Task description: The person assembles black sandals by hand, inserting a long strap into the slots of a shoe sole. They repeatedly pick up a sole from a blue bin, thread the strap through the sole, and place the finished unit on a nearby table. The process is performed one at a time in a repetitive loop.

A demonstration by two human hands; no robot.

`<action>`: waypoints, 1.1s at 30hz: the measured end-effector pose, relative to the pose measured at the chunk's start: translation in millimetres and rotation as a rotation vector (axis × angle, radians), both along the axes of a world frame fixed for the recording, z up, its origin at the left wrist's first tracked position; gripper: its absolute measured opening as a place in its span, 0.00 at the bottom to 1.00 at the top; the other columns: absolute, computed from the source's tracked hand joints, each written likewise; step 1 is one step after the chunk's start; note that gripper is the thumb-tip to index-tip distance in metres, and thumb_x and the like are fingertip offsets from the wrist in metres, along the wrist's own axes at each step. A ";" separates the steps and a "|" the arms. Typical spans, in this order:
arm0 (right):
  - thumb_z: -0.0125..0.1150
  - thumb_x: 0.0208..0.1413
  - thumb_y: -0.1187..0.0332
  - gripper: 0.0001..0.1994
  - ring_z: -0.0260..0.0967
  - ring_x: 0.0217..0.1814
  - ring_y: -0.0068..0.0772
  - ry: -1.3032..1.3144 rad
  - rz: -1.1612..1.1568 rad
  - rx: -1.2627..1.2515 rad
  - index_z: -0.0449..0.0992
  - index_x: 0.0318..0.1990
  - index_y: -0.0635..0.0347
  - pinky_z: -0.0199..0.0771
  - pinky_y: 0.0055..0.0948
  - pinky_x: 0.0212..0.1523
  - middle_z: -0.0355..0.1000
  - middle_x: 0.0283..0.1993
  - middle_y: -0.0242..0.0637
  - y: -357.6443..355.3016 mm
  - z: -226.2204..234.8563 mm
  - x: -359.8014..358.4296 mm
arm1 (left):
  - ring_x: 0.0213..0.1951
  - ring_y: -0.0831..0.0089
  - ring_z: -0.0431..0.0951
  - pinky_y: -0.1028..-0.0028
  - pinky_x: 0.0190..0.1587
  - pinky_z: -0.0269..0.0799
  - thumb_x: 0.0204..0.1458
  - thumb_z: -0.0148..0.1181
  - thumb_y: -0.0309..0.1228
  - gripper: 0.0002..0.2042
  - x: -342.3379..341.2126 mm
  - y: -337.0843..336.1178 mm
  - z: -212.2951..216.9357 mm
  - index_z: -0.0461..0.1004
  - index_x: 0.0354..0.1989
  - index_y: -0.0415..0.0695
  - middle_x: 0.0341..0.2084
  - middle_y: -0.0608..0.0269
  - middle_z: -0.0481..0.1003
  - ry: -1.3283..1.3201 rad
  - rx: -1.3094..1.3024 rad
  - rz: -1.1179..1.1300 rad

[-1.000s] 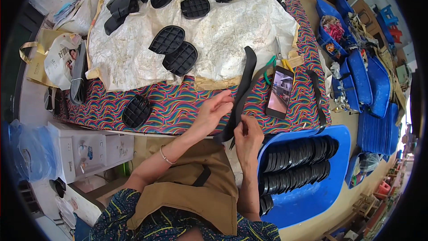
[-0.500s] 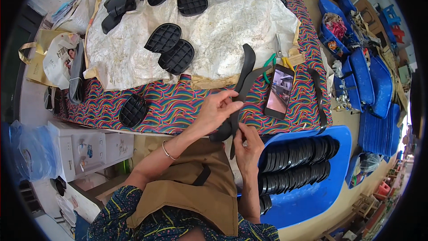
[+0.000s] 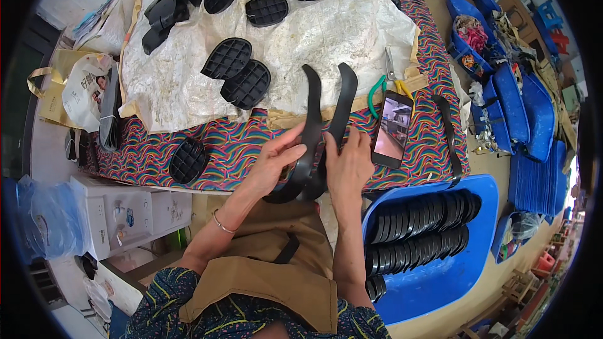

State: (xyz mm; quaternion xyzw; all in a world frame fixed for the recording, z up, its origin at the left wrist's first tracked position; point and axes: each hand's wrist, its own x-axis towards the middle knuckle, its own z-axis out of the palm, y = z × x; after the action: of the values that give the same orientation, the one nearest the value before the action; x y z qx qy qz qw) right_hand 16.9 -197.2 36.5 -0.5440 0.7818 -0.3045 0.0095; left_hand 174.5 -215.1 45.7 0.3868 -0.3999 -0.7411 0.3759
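A smooth black left strip (image 3: 312, 116) and its twin, the right strip (image 3: 343, 103), lie over the edge of the wavy bright cloth (image 3: 141, 157). Both have curved tips. The left hand (image 3: 277, 158) pinches the left one, fingers nearly closed. The right hand (image 3: 348, 164) is loosely spread by the other; whether it grips, one can't tell.

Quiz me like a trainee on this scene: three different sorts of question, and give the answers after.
1. Which lies on the table, just right of the right hand: A, a cup; B, a phone; C, a hammer?
2. True or false: the left hand touches a black strap.
3. Fill in the colour: the tub holding rows of black pieces is ___.
Key: 1 B; 2 true; 3 blue.
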 end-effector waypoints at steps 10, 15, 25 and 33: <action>0.59 0.53 0.73 0.08 0.72 0.32 0.49 0.051 0.050 0.010 0.72 0.38 0.67 0.74 0.39 0.28 0.69 0.33 0.45 -2.5 -8.8 -3.8 | 0.44 0.84 0.69 0.81 0.51 0.64 0.59 0.55 0.25 0.25 -3.4 -29.8 9.9 0.60 0.65 0.36 0.42 0.71 0.72 -0.119 -0.292 0.133; 0.56 0.56 0.78 0.09 0.67 0.29 0.24 -0.564 0.140 -0.085 0.76 0.43 0.71 0.67 0.22 0.33 0.72 0.30 0.37 41.4 -7.6 -26.8 | 0.37 0.83 0.69 0.80 0.41 0.68 0.57 0.55 0.22 0.25 -33.2 -62.2 12.9 0.62 0.65 0.38 0.37 0.70 0.73 -0.072 -0.214 0.185; 0.54 0.59 0.79 0.09 0.68 0.38 0.18 -1.199 0.101 -0.114 0.75 0.46 0.71 0.67 0.18 0.40 0.73 0.39 0.32 102.1 21.4 -26.3 | 0.46 0.57 0.73 0.69 0.51 0.66 0.50 0.59 0.19 0.28 -48.8 -40.0 2.9 0.61 0.62 0.35 0.54 0.44 0.63 -0.957 -1.162 0.434; 0.57 0.58 0.77 0.09 0.68 0.37 0.18 -1.183 0.245 -0.074 0.76 0.46 0.70 0.68 0.20 0.39 0.74 0.38 0.31 104.3 1.2 7.8 | 0.41 0.65 0.79 0.69 0.49 0.74 0.65 0.47 0.32 0.19 -36.4 24.2 30.6 0.65 0.60 0.35 0.39 0.55 0.77 0.218 0.012 -0.100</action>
State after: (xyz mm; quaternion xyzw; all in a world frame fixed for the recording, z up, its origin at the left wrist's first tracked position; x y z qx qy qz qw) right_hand 24.7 -93.0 37.6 -0.3685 0.5644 -0.5792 0.4585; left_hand 138.1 -191.0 76.2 0.2859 -0.3708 -0.7990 0.3775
